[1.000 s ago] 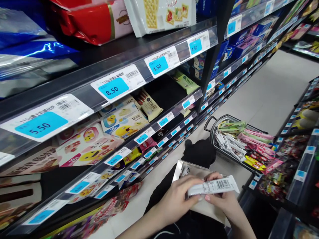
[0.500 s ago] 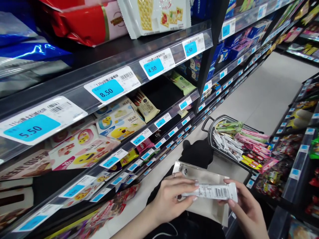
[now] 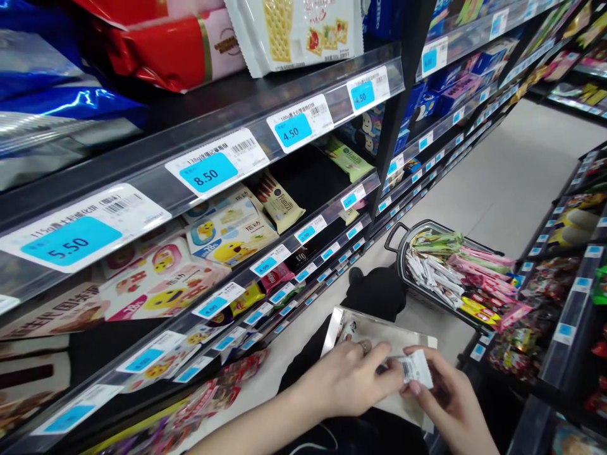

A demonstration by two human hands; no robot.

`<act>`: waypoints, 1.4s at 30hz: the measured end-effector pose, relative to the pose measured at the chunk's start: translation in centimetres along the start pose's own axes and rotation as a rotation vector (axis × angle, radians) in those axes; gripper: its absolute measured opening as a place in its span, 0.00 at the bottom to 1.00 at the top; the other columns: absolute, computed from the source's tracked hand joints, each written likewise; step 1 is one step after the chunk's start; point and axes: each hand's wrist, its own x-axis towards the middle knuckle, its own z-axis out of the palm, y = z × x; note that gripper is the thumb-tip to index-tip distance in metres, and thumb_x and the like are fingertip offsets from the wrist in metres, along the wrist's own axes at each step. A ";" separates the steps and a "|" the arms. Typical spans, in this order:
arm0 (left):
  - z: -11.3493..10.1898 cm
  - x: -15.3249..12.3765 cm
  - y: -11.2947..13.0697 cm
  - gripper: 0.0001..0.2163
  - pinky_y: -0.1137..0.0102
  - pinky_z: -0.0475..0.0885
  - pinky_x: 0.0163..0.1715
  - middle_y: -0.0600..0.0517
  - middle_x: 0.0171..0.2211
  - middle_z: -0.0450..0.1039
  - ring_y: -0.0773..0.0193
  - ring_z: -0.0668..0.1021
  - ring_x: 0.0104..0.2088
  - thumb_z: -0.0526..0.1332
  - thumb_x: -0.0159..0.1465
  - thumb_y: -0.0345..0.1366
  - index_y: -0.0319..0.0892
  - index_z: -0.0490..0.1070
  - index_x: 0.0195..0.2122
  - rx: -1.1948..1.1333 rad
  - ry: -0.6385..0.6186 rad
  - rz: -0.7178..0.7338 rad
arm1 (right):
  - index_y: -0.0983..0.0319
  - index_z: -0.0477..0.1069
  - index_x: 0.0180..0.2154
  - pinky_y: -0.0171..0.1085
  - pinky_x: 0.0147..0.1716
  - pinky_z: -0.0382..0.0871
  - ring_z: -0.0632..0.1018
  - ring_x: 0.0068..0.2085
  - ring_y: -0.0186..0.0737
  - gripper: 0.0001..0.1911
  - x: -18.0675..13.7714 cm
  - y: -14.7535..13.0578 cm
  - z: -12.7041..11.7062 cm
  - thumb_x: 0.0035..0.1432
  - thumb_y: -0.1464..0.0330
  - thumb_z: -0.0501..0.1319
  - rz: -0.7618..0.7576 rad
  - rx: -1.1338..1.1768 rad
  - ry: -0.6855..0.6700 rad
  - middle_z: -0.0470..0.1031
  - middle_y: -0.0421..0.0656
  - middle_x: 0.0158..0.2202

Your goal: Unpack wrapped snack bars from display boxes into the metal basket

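A slim white snack packet with a barcode [image 3: 418, 368] is pinched at its right end by my right hand [image 3: 448, 388], thumb below and fingers above. My left hand [image 3: 353, 379] closes its fingers over the packet's left part and hides it. Beneath both hands, an open pale box or bag [image 3: 396, 335] rests on my dark-clothed lap; which of the two I cannot tell.
A black-rimmed basket [image 3: 403, 253] full of stick-shaped snack packets stands on the aisle floor [image 3: 493, 183]. Snack shelves with price tags [image 3: 215, 169] run along the left. Candy displays [image 3: 516, 344] line the right.
My left hand has moved right along the snack packet and covers more of it. The packet's exposed end now tilts down to the right. My right hand has shifted slightly left.
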 end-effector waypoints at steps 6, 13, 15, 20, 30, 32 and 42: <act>0.1 1.5 0.1 0.07 0.70 0.65 0.17 0.53 0.28 0.68 0.64 0.72 0.18 0.50 0.69 0.38 0.43 0.64 0.39 0.105 -0.070 0.107 | 0.61 0.73 0.48 0.32 0.32 0.74 0.79 0.30 0.38 0.14 0.4 -0.7 0.1 0.60 0.66 0.60 -0.136 -0.193 -0.007 0.80 0.46 0.36; 0.6 2.1 0.8 0.07 0.69 0.67 0.20 0.51 0.28 0.68 0.63 0.74 0.23 0.50 0.70 0.34 0.38 0.62 0.37 0.128 -0.094 0.072 | 0.63 0.72 0.49 0.32 0.26 0.74 0.79 0.27 0.40 0.18 0.1 0.9 2.0 0.62 0.60 0.57 -0.036 -0.229 0.271 0.80 0.44 0.31; 1.0 2.2 1.2 0.06 0.69 0.66 0.20 0.51 0.28 0.67 0.62 0.73 0.23 0.50 0.69 0.33 0.37 0.62 0.38 0.141 -0.149 0.024 | 0.63 0.72 0.45 0.32 0.22 0.71 0.77 0.24 0.40 0.18 0.2 1.2 2.6 0.61 0.58 0.56 0.011 -0.315 0.381 0.78 0.43 0.28; 1.7 2.2 1.6 0.03 0.69 0.64 0.18 0.51 0.28 0.65 0.60 0.73 0.25 0.50 0.65 0.25 0.36 0.62 0.37 0.147 -0.314 0.017 | 0.59 0.68 0.33 0.34 0.21 0.65 0.73 0.19 0.39 0.15 1.1 0.2 3.1 0.60 0.55 0.54 0.097 -0.428 0.379 0.71 0.38 0.19; 2.7 2.2 1.4 0.03 0.64 0.70 0.27 0.51 0.27 0.69 0.57 0.75 0.26 0.57 0.63 0.29 0.39 0.61 0.35 0.126 -0.121 -0.052 | 0.59 0.67 0.29 0.33 0.29 0.65 0.73 0.28 0.38 0.14 1.6 1.1 2.9 0.64 0.59 0.52 0.010 -0.279 0.437 0.71 0.39 0.25; 2.9 2.0 1.6 0.03 0.64 0.70 0.30 0.50 0.27 0.69 0.56 0.76 0.30 0.56 0.63 0.32 0.39 0.62 0.34 0.134 -0.028 -0.099 | 0.59 0.67 0.29 0.32 0.31 0.65 0.74 0.29 0.37 0.14 1.5 0.8 2.7 0.65 0.60 0.53 -0.054 -0.283 0.397 0.73 0.40 0.28; 1.8 2.7 0.1 0.10 0.66 0.70 0.27 0.51 0.25 0.70 0.60 0.76 0.27 0.48 0.68 0.34 0.39 0.64 0.32 -0.018 0.162 -0.005 | 0.60 0.70 0.31 0.31 0.30 0.66 0.74 0.28 0.35 0.10 1.0 0.0 1.9 0.65 0.67 0.55 -0.289 -0.259 0.324 0.73 0.40 0.28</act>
